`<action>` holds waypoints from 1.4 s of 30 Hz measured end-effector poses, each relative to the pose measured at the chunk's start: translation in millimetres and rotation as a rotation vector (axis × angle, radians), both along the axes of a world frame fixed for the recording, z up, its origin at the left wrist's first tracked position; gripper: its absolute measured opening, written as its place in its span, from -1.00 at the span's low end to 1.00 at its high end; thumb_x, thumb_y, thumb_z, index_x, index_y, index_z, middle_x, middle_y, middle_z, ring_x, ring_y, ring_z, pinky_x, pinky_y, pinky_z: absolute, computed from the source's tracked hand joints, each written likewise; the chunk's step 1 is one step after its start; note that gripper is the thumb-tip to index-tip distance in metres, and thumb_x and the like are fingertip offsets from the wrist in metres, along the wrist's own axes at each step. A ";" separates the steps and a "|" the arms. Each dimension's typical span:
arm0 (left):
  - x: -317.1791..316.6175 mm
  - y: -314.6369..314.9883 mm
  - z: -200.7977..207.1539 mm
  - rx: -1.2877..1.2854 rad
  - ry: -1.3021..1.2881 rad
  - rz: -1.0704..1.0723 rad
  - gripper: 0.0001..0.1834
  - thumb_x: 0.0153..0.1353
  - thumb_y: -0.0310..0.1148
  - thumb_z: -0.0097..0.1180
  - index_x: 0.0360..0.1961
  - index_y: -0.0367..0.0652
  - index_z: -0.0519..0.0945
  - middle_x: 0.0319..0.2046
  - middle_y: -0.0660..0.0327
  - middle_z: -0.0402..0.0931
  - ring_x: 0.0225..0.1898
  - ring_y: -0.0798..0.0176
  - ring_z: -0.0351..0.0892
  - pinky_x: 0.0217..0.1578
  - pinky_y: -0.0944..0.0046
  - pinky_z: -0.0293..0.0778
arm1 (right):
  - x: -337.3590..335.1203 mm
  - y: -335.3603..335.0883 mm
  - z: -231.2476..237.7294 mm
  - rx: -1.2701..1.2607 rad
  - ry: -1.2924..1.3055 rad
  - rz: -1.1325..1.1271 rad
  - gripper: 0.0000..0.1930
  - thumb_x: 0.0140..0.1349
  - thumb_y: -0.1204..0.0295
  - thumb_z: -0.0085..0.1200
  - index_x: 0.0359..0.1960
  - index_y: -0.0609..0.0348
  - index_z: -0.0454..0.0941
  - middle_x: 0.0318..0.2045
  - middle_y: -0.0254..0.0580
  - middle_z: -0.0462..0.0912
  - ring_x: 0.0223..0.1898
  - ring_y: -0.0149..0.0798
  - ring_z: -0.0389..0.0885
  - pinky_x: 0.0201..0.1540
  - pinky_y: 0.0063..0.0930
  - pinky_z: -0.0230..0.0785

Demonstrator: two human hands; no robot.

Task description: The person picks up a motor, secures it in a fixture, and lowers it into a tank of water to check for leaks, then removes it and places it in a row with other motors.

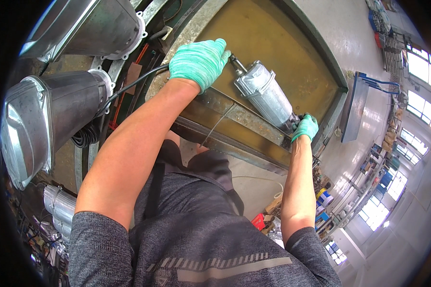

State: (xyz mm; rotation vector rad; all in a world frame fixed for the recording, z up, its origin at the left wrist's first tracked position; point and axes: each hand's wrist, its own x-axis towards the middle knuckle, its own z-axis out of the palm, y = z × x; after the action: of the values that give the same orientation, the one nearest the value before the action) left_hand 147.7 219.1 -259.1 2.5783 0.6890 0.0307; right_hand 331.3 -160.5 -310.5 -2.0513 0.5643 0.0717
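Observation:
A silver metal cylinder [268, 95] with a flanged collar lies slantwise over a tank [337, 103] of murky yellow-brown liquid. My left hand [198, 63], in a green knit glove, is closed at its upper end, around a black hose [136, 82]. From that fist a short metal fitting [238, 63] runs to the cylinder's end. My right hand [305, 128], gloved alike, grips the dark lower end of the cylinder, its fingertips partly hidden. I cannot tell whether the cylinder touches the liquid or rests on the metal crossbar [244, 114] beside it.
Two large grey metal housings [76, 98] with round flanges stand on the left, a coil of black cable [86, 136] below them. Further silver cylinders [60, 208] lie at the lower left. A blue-grey cart [357, 107] stands on the floor to the right.

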 end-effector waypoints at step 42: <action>-0.9 3.1 5.5 -0.022 0.036 -0.003 -0.64 0.47 0.02 -0.02 -0.13 -0.04 0.58 -0.27 0.04 0.71 -0.20 -0.17 0.69 -0.15 -0.12 0.57 | -5.9 10.0 8.1 0.040 -0.007 -0.008 -0.94 0.39 0.48 0.04 -0.28 0.17 0.51 -0.56 -0.22 0.57 -0.75 -0.35 0.44 -0.73 -0.42 0.27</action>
State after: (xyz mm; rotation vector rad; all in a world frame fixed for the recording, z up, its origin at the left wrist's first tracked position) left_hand 146.8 222.2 -253.7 2.5645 0.6953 -0.0240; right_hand 325.4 -150.5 -302.4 -2.0092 0.5627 0.0709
